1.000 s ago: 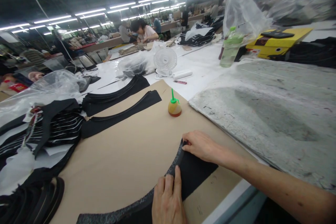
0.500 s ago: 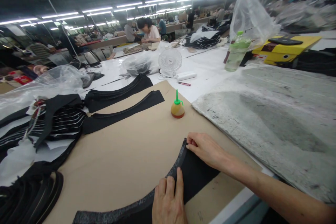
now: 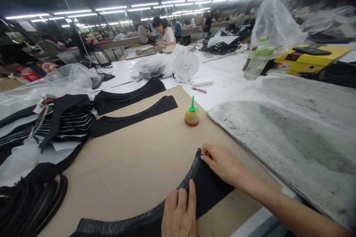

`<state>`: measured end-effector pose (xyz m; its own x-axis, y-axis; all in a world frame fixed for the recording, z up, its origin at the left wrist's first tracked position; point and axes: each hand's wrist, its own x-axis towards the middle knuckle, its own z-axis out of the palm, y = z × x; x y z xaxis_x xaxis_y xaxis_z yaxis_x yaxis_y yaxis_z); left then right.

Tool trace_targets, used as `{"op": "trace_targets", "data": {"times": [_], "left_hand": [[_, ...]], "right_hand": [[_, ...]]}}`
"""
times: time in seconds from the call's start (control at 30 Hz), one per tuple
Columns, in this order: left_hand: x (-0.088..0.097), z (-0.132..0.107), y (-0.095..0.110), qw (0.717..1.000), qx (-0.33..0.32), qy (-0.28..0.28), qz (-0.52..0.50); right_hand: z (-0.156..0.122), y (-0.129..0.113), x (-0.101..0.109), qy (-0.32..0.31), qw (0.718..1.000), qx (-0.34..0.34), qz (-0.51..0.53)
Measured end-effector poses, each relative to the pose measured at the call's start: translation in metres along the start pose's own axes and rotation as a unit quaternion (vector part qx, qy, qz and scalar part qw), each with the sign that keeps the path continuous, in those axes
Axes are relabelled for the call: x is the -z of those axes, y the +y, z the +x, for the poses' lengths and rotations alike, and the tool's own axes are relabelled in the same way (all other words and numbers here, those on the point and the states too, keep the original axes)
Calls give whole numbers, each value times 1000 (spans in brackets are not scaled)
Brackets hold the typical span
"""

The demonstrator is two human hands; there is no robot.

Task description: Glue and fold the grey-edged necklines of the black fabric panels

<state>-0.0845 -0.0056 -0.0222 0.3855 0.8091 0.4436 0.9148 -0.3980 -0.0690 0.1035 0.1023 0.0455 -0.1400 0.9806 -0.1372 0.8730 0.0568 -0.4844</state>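
Observation:
A curved black fabric piece [image 3: 211,183] lies on the brown board [image 3: 133,166] in front of me, with a speckled grey-black strip [image 3: 150,213] along its inner curve. My left hand [image 3: 180,209] rests flat on the piece near its middle, fingers stretched out and pressing by the strip. At the piece's far upper end, my right hand [image 3: 219,161] pinches the corner edge between thumb and fingers. Beyond the hands stands a round squeeze bottle [image 3: 191,117] with a green spout and amber liquid inside.
Two similar black pieces [image 3: 136,115] lie at the back left, near striped fabric [image 3: 69,122] and stacked black curved strips [image 3: 46,207]. A stained grey slab [image 3: 280,129] borders the right. Farther back are a small fan [image 3: 185,64], a cutter [image 3: 199,90], a water bottle [image 3: 257,61] and seated people.
The view has shifted slightly, so the surroundings sit a little farther right. Both hands keep nearly the same places on the black fabric piece.

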Motion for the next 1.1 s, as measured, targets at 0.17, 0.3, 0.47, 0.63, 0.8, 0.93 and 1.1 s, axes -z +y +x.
{"op": "trace_targets", "data": {"times": [0.17,0.3,0.47,0.63,0.8,0.93,1.1], "left_hand": [[0,0,1,1000,8,-4,0],[1,1,2,1000,12,-5,1],[1,1,2,1000,12,3,8],[0,0,2,1000,10,2,10],[2,-1,3,1000,15,-13,1],[6,2,4,999,30,-34,-17],[12,6,7,997,52,-49,-30]], "right_hand": [[1,-2,-1,-4,1000,-4,-23],[2,-6,0,-10,999,-12,-33],[1,-10,1,-19,998,-18,-50],[-2,-11,1,-13,997,-11,-71],[-4,-12,-1,-3,998,-27,-64],[-5,-11,-6,19,998,-27,-50],[-12,-7,-9,67,995,73,-21]]}}
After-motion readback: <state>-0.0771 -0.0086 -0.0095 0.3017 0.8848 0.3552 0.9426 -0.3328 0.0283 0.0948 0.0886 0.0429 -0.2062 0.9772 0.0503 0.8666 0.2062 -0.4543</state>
